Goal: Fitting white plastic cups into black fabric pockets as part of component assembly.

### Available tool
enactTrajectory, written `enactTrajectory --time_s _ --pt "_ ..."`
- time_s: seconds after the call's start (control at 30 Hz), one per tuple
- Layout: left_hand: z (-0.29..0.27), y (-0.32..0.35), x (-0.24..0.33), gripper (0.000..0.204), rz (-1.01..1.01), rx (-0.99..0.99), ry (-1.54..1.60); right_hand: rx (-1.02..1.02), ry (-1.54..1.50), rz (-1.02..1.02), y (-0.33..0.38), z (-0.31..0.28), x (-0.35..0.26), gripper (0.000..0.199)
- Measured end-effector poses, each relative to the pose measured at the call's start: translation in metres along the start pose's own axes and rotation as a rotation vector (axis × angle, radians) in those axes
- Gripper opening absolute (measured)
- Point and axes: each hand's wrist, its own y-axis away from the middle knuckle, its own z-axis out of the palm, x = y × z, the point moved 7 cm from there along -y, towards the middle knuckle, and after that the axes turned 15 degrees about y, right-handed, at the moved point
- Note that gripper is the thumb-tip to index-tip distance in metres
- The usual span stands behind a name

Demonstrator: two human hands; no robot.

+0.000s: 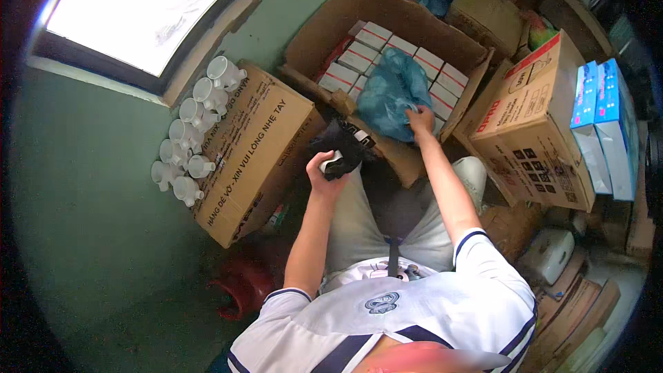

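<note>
My left hand is closed around a black plastic bag with something small and white showing at its edge; the kind of white thing cannot be made out. With closed fingers, my right hand pinches the edge of a crumpled, translucent blue plastic bag. That bag lies over the near side of an open cardboard carton, on top of rows of small white boxes with red stripes. What the blue bag contains, if anything, is hidden.
On my left, a closed brown carton carries several translucent white cups along its far side, below a window. At right stands another carton beside blue-and-white packs. A red object sits low at left.
</note>
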Motion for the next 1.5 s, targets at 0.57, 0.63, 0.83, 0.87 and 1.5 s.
enactTrajectory --time_s 0.57,0.63,0.83,0.87,1.5 --pt "0.115 0.034 -0.02 0.022 0.04 -0.138 -0.168 -0.564 -1.111 0.036 0.055 -0.077 0.028 0.044" --pt "0.124 0.038 -0.015 0.023 0.115 -0.185 -0.196 -0.542 -1.125 -0.031 0.062 -0.078 0.028 0.042" --pt "0.088 0.018 -0.008 0.022 -0.118 -0.02 -0.023 -0.473 -0.892 -0.092 0.099 -0.034 -0.011 0.045" --pt "0.09 0.019 -0.004 0.022 -0.133 -0.077 0.024 -0.498 -0.821 -0.12 0.11 -0.014 -0.029 0.047" --pt "0.12 0.046 -0.003 0.031 -0.024 -0.138 0.151 0.706 -0.019 -0.767 0.151 -0.134 -0.112 0.076"
